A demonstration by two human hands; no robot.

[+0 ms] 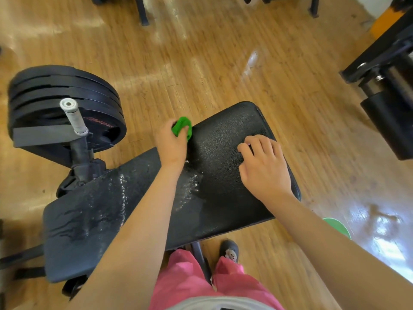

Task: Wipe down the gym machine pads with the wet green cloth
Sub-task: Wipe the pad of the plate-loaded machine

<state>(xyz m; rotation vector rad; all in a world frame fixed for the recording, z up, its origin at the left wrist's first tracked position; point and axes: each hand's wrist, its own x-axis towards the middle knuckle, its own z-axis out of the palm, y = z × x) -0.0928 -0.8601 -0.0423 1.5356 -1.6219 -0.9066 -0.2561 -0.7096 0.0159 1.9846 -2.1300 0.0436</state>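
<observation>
Way off to the left of the left hand there's a stack of black weight plates (55, 97), with a grey-wrapped bar end (72, 116) sticking up in front of it. Closer in, under the left forearm, the long black pad (73, 231) is streaked with wet patches. The left hand (172, 145) sits at the far edge where the two pads meet, fingers curled tight round the green cloth (182, 126); the cloth is all bunched up, poking out past the fingers and touching the pad edge. Just right of that hand is the wider black pad (225, 135), with a wet smear near the left wrist. The right hand (263, 167) lies palm down on it, fingers loosely bent, holding nothing. Near that forearm a green round thing (338, 228) peeks out on the wood floor (201, 63); far right of the right hand there's a black roller pad (386, 128) on a dark frame.
</observation>
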